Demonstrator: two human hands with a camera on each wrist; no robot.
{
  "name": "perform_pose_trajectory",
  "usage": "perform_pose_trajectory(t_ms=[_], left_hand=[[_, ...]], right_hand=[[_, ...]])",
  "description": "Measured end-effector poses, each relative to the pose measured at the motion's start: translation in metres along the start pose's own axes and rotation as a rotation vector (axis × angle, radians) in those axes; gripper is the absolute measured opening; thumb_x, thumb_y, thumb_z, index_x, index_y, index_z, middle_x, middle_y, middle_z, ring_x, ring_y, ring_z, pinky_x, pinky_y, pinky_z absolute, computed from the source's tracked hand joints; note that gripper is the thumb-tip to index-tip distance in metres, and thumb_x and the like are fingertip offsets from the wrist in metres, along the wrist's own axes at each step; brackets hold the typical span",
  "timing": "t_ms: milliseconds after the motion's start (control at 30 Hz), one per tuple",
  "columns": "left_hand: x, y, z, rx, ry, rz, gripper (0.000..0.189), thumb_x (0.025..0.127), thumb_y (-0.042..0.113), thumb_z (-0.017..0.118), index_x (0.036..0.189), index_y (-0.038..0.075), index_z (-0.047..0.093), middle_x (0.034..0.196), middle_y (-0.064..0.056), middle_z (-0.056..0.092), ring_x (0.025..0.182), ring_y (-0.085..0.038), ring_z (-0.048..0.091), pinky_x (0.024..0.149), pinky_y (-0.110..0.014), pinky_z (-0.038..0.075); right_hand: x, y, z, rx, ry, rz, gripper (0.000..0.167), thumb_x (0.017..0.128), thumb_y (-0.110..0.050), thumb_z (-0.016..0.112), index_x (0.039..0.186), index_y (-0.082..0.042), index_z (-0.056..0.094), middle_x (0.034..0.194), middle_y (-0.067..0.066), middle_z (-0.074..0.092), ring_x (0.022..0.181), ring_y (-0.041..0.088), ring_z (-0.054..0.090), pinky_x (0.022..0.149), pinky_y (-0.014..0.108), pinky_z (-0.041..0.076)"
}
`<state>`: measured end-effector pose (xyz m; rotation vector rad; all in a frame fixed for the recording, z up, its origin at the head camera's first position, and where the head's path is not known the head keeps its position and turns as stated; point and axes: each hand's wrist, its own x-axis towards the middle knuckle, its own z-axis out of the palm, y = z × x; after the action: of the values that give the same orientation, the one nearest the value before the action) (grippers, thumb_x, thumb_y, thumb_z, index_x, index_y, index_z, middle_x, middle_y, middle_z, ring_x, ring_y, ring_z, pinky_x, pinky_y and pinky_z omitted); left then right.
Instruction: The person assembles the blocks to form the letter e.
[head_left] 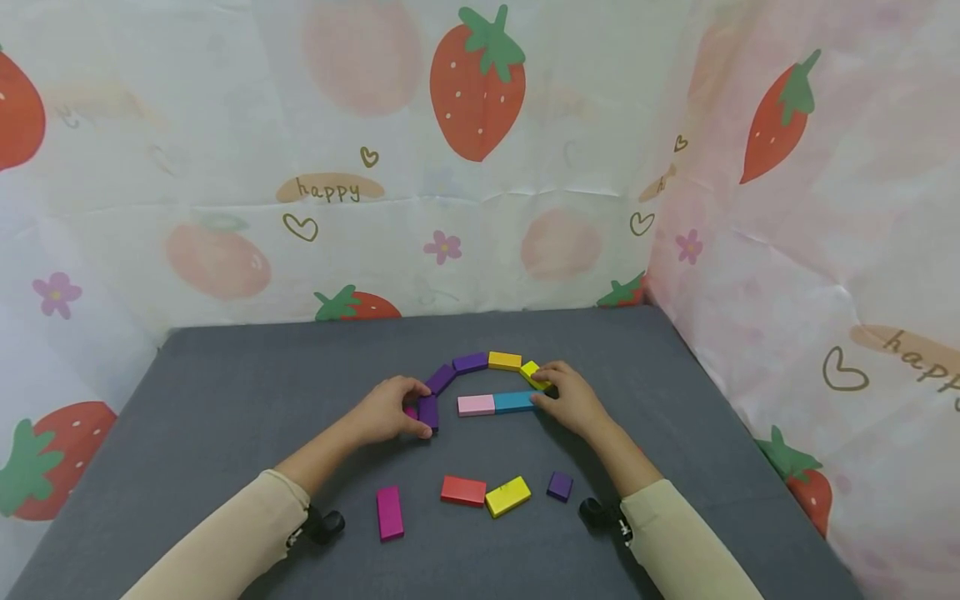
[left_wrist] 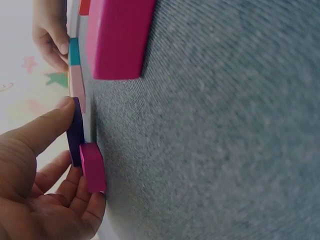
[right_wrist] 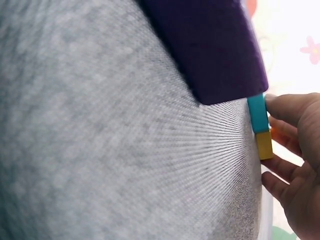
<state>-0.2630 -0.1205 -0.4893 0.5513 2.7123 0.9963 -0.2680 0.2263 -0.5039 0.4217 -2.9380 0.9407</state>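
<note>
My left hand [head_left: 388, 409] grips a purple block [head_left: 428, 413] at the left end of a curved row, thumb at its near end. A magenta block [left_wrist: 93, 167] lies beside it, against the fingers. Two more purple blocks [head_left: 470, 362], an orange-yellow block [head_left: 505, 361] and a yellow block [head_left: 532, 372] continue the arc. At its right end my right hand [head_left: 573, 400] holds the yellow block, partly hidden by its fingers. The right thumb is by a blue block [head_left: 514, 402], which lies end to end with a pink block [head_left: 476, 406] inside the arc.
Nearer on the grey tabletop [head_left: 247, 400] lie a magenta block [head_left: 390, 513], a red block [head_left: 462, 491], a yellow block [head_left: 508, 497] touching or nearly touching the red one, and a small purple block [head_left: 559, 486]. A strawberry-print sheet [head_left: 420, 267] hangs behind and to the sides.
</note>
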Motion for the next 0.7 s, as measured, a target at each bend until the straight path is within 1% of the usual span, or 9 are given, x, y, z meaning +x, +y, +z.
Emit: perform_pose_trajectory(t_ms=[300, 567, 700], left_hand=[[0.0023, -0.0018, -0.0004, 0.008, 0.000, -0.004, 0.063, 0.075, 0.028, 0.094, 0.128, 0.006, 0.067, 0.127, -0.013, 0.065, 0.122, -0.030, 0.059, 0.106, -0.049, 0.046], [0.0020, 0.0030, -0.0004, 0.018, 0.000, -0.017, 0.062, 0.075, 0.025, 0.093, 0.127, 0.006, 0.067, 0.126, -0.013, 0.065, 0.122, -0.030, 0.059, 0.106, -0.049, 0.046], [0.0034, 0.0028, 0.0011, 0.035, 0.003, -0.007, 0.062, 0.074, 0.026, 0.094, 0.127, 0.005, 0.067, 0.125, -0.013, 0.065, 0.119, -0.028, 0.059, 0.105, -0.048, 0.047]], right_hand=[[0.0000, -0.0009, -0.0007, -0.008, -0.002, -0.003, 0.042, 0.096, -0.022, 0.074, 0.133, -0.006, 0.066, 0.139, 0.012, 0.057, 0.130, 0.033, 0.054, 0.110, 0.052, 0.044], [-0.0001, -0.0010, -0.0007, -0.011, 0.005, -0.001, 0.042, 0.096, -0.022, 0.074, 0.133, -0.006, 0.067, 0.139, 0.011, 0.057, 0.130, 0.033, 0.055, 0.109, 0.051, 0.044], [-0.0001, -0.0005, -0.0004, -0.009, 0.002, 0.000, 0.042, 0.096, -0.023, 0.074, 0.133, -0.006, 0.066, 0.140, 0.011, 0.057, 0.130, 0.033, 0.055, 0.109, 0.051, 0.044]])
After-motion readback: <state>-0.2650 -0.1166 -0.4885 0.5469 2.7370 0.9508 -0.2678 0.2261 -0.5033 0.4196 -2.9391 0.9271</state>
